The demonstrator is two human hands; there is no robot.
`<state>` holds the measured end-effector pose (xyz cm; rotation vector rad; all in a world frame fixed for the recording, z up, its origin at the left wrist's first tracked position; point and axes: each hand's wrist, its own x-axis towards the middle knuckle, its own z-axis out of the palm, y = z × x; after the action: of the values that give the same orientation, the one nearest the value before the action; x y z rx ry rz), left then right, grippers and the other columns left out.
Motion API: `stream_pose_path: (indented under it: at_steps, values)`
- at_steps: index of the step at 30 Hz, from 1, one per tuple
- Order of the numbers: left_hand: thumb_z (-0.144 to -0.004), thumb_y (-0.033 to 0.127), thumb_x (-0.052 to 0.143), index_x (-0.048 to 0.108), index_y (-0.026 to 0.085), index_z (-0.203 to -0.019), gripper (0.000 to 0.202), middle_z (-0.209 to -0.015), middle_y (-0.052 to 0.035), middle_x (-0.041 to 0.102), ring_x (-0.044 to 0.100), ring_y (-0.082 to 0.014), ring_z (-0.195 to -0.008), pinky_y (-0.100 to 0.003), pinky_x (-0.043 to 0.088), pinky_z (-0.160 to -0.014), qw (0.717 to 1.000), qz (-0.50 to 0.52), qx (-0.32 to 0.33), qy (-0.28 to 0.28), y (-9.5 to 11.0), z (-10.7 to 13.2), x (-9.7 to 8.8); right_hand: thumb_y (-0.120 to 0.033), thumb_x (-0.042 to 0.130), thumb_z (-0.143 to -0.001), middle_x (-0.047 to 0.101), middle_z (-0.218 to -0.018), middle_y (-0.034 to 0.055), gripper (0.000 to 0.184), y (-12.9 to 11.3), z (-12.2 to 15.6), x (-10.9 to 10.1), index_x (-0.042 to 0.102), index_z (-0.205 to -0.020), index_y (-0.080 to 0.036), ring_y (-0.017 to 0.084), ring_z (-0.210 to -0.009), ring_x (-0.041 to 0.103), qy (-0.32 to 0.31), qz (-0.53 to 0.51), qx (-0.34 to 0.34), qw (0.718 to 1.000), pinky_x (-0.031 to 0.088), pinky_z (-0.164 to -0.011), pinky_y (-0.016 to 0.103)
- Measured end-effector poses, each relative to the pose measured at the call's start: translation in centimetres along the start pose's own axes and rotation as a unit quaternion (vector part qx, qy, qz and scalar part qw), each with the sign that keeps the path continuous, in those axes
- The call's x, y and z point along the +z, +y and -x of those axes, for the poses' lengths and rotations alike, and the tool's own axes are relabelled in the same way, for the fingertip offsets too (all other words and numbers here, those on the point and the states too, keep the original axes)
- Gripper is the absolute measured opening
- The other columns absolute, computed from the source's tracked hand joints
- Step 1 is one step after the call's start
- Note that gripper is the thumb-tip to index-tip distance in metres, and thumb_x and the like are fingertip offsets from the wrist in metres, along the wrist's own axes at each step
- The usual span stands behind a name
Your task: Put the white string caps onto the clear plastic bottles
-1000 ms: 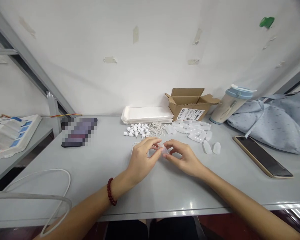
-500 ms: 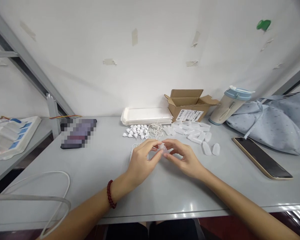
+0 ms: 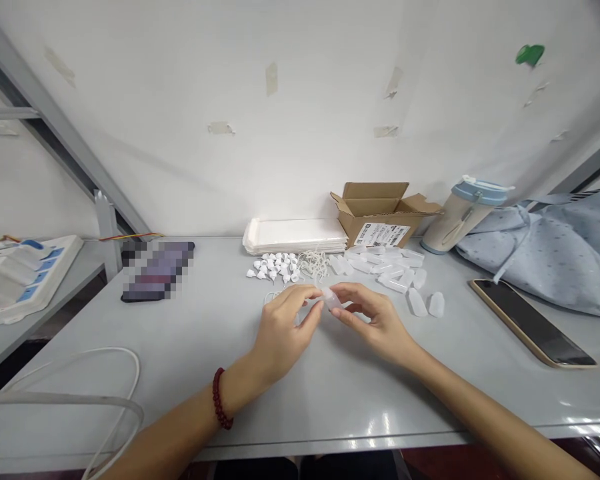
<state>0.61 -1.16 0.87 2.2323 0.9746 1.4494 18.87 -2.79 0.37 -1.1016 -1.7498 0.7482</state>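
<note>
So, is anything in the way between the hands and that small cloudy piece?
Nothing visible: the right hand holds the small cloudy piece, and the left hand is close beside it, though contact is unclear. The white caps lie beyond both.

Translucent piece (image 3: 332,299) partly behind fingers (image 3: 353,289)

- From where I stood, a bracelet (image 3: 218,400) circled the left forearm (image 3: 175,435) at the wrist: one string of round, dark red beads, set close together.
- The left forearm, below the bracelet, was bare.
- Just above the bracelet, the left hand (image 3: 281,328) was bare to the fingertips.
- Well to the bracelet's right, the right hand (image 3: 379,321) and right forearm (image 3: 480,402) were bare too.
- Near-black cloth (image 3: 260,469) showed below and right of the bracelet, its cut hidden.
</note>
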Motion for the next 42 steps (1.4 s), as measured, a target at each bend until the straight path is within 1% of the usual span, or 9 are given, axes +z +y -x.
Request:
stream_pose_path:
  at_steps: [4,7,13,17,21,27,33,37,42]
  values:
    - [-0.086,0.008,0.053,0.063,0.019,-0.096,0.018,-0.094,-0.0043,0.07,0.066,-0.0162,-0.085,-0.029,0.055,-0.076,0.999,0.001,0.032,-0.013,-0.17,0.14,0.09,-0.031,0.062,-0.084,0.066,-0.101,0.0059,0.025,-0.12,0.07,0.04,0.06,-0.108,-0.023,0.017,-0.086,0.064,-0.003,-0.011,0.013,1.0,0.057,-0.074,0.034]
    - [-0.085,0.006,0.053,0.063,0.018,-0.098,0.02,-0.095,-0.0055,0.069,0.065,-0.0166,-0.087,-0.029,0.054,-0.078,0.999,-0.004,0.041,-0.025,-0.17,0.18,0.11,-0.031,0.064,-0.083,0.066,-0.096,0.0054,0.025,-0.05,0.06,0.08,0.059,-0.105,-0.022,0.017,-0.083,0.064,0.001,-0.021,0.028,0.999,0.056,-0.072,0.033]
    - [-0.085,0.006,0.053,0.062,0.018,-0.09,0.016,-0.084,-0.0038,0.067,0.06,-0.0175,-0.08,-0.031,0.05,-0.071,0.997,-0.031,0.055,-0.047,-0.31,0.27,0.19,-0.034,0.067,-0.08,0.065,-0.085,0.0041,0.024,0.14,0.01,0.04,0.058,-0.097,-0.02,0.017,-0.079,0.063,-0.005,-0.033,0.067,0.997,0.054,-0.07,0.032]
    - [-0.086,0.007,0.051,0.061,0.017,-0.089,0.014,-0.084,-0.0042,0.066,0.058,-0.0177,-0.078,-0.031,0.049,-0.069,0.995,-0.052,0.069,-0.051,-0.32,0.31,0.15,-0.035,0.067,-0.079,0.063,-0.087,0.0036,0.024,0.05,0.06,-0.04,0.056,-0.095,-0.021,0.017,-0.081,0.063,-0.016,-0.056,0.082,0.995,0.052,-0.069,0.031]
    - [-0.086,0.006,0.05,0.06,0.016,-0.09,0.015,-0.083,-0.0044,0.066,0.058,-0.0176,-0.077,-0.031,0.048,-0.069,0.993,-0.068,0.073,-0.055,-0.21,0.28,0.09,-0.036,0.066,-0.08,0.062,-0.086,0.0029,0.022,-0.05,0.05,-0.05,0.056,-0.092,-0.021,0.016,-0.079,0.062,-0.02,-0.062,0.089,0.994,0.05,-0.067,0.029]
    - [-0.085,0.007,0.05,0.058,0.016,-0.099,0.018,-0.081,-0.004,0.064,0.059,-0.0174,-0.076,-0.03,0.049,-0.068,0.994,-0.082,0.066,-0.034,-0.4,0.48,0.18,-0.036,0.066,-0.08,0.062,-0.085,0.0031,0.023,-0.21,-0.06,0.14,0.055,-0.092,-0.021,0.017,-0.079,0.061,-0.012,-0.064,0.092,0.994,0.049,-0.067,0.03]
    - [-0.085,0.011,0.053,0.056,0.014,-0.108,0.024,-0.078,-0.0038,0.062,0.057,-0.0189,-0.076,-0.032,0.05,-0.068,0.991,-0.088,0.062,-0.077,-0.27,0.49,0.05,-0.035,0.066,-0.08,0.06,-0.086,0.0025,0.024,-0.36,-0.1,0.21,0.052,-0.093,-0.021,0.016,-0.078,0.061,-0.004,-0.076,0.093,0.993,0.048,-0.064,0.029]
    - [-0.086,0.016,0.056,0.056,0.015,-0.109,0.024,-0.078,-0.0041,0.061,0.057,-0.0194,-0.076,-0.034,0.05,-0.07,0.989,-0.095,0.063,-0.09,-0.13,0.44,0.03,-0.035,0.065,-0.081,0.058,-0.09,0.0027,0.024,-0.34,-0.07,0.19,0.051,-0.095,-0.022,0.016,-0.078,0.061,-0.01,-0.08,0.094,0.992,0.048,-0.065,0.028]
    - [-0.084,0.017,0.058,0.055,0.015,-0.108,0.024,-0.079,-0.0041,0.06,0.056,-0.02,-0.076,-0.034,0.05,-0.068,0.986,-0.108,0.071,-0.102,-0.16,0.42,0.06,-0.033,0.064,-0.082,0.058,-0.086,0.0011,0.022,-0.43,0.0,0.15,0.051,-0.094,-0.021,0.015,-0.076,0.061,-0.023,-0.09,0.102,0.99,0.047,-0.065,0.028]
